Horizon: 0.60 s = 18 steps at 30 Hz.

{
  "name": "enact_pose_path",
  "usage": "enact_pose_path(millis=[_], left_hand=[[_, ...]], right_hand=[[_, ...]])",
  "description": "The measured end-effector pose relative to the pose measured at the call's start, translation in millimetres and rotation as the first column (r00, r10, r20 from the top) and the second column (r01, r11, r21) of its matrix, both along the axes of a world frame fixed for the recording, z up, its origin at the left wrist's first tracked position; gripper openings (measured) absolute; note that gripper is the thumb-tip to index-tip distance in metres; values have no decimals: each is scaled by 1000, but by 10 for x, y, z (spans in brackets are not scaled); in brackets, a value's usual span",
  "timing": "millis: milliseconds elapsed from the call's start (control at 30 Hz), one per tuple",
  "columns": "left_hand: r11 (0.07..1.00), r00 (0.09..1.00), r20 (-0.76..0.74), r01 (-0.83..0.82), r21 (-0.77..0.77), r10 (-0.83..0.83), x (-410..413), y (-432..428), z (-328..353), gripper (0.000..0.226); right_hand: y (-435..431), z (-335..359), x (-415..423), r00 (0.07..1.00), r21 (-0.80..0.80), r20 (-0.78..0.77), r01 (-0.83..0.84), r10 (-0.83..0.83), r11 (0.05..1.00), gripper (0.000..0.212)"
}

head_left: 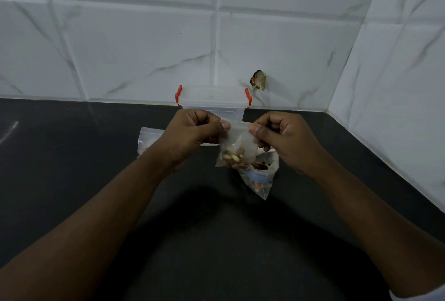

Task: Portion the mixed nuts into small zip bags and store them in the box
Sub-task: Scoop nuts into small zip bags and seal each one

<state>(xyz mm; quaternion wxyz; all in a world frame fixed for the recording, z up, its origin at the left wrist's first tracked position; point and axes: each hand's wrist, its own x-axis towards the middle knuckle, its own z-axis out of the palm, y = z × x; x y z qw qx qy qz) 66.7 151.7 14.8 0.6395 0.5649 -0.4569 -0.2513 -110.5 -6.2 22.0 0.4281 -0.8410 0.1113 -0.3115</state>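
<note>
Clear bag (237, 146) of nuts, top pinched by left hand (195, 132) and right hand (283, 137); sealing pending, box (213, 102) still lidded.

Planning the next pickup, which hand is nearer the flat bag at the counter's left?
Left. The left hand overlaps the flat bag at its right edge; the right hand sits farther right, past the held bag.

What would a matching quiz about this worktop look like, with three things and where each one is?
Things: 1 small bag; 2 box; 3 large bag.
Places: a on the counter, below the right hand; b pinched at its top by the left hand and the right hand; c by the tiled wall.
Pairs: 1-b; 2-c; 3-a.
</note>
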Motion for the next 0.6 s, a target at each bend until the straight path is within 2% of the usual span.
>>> enact_pose_path(millis=[167,300,467,600], left_hand=[[999,999,7,53,10,-53,-18,16,23,15],[993,992,23,121,5,-121,-75,26,31,12],[995,982,167,86,45,-92,-80,26,18,13],[996,982,179,50,73,-62,0,46,22,14]], right_hand=[[4,-6,4,998,-45,38,54,-52,998,21],[43,-4,-7,1000,-91,4,-3,3,996,17],[72,17,-16,999,-132,-29,-45,41,990,10],[42,12,-22,998,-163,-62,-26,16,986,11]])
